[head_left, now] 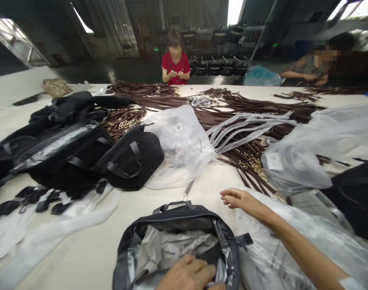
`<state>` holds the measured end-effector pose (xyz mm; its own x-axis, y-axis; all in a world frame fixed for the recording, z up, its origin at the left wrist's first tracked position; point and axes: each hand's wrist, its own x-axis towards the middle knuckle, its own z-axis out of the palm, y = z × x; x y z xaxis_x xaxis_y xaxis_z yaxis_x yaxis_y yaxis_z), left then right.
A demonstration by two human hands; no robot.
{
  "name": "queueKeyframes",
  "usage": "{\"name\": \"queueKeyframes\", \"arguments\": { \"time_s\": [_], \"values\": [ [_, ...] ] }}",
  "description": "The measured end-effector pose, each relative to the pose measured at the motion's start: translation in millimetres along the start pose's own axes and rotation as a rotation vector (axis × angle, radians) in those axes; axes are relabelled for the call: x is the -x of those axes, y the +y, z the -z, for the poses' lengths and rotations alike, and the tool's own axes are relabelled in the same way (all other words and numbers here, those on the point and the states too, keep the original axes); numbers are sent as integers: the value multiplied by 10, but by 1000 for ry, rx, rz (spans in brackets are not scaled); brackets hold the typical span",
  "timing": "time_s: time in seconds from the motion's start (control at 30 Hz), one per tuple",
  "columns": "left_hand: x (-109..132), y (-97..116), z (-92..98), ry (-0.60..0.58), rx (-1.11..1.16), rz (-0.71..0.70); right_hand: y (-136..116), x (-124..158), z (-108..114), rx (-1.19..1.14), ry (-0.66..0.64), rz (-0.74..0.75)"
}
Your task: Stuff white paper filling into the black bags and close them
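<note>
Near desk [93, 257] edge, open black bag [125, 253]: my left hand [187, 276] flat inside on stuffing [172, 245]; right hand [238, 199] open, just beyond bag's right rim.

1. The left hand [188, 276] presses the paper stuffing [172, 247] inside the open dark bag [126, 249].
2. The right hand [240, 200] hovers open, empty, over the white table [90, 249].
3. Brown straps [232, 117], probably leather, lie beyond.

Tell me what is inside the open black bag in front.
Crumpled grey stuffing paper fills the black bag against a silvery lining. The left hand covers the near part; the bottom is hidden.
</note>
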<state>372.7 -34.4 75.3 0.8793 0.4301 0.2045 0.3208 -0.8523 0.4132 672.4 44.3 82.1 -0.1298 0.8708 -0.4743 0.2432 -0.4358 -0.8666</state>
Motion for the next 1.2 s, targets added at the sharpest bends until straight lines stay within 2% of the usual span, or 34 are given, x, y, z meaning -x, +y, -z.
{"name": "queueKeyframes", "arguments": {
  "time_s": [0.1,0.23,0.3,0.4,0.5,0.57,0.67,0.77,0.87,0.93,1.0,1.1,1.2],
  "values": [
    [129,42,188,-4,-103,-35,-123,24,-275,81,-163,56],
    [413,-21,337,-70,-173,120,-347,149,-435,102,-249,65],
    [550,-89,394,-136,-118,162,-442,224,-477,109,-274,74],
    [635,-185,563,-201,106,209,-522,325,-557,203,-276,98],
    [523,-264,765,-260,224,449,-498,349,-664,433,-172,161],
    [374,-335,832,-378,251,588,-448,315,-735,551,-120,241],
    [181,-478,812,-537,285,636,-403,257,-800,602,-42,329],
    [140,-578,792,-606,299,621,-424,300,-725,505,-6,298],
    [184,-571,880,-575,290,553,-393,506,-470,360,39,183],
    [183,-515,960,-494,242,517,-285,715,-291,281,93,80],
    [126,-419,1007,-399,197,482,-125,926,-208,176,86,-21],
    [-36,-205,973,-271,231,365,80,1134,-333,-54,32,-62],
    [-202,41,869,-188,328,252,103,1218,-641,-280,143,9]
  ]
}}
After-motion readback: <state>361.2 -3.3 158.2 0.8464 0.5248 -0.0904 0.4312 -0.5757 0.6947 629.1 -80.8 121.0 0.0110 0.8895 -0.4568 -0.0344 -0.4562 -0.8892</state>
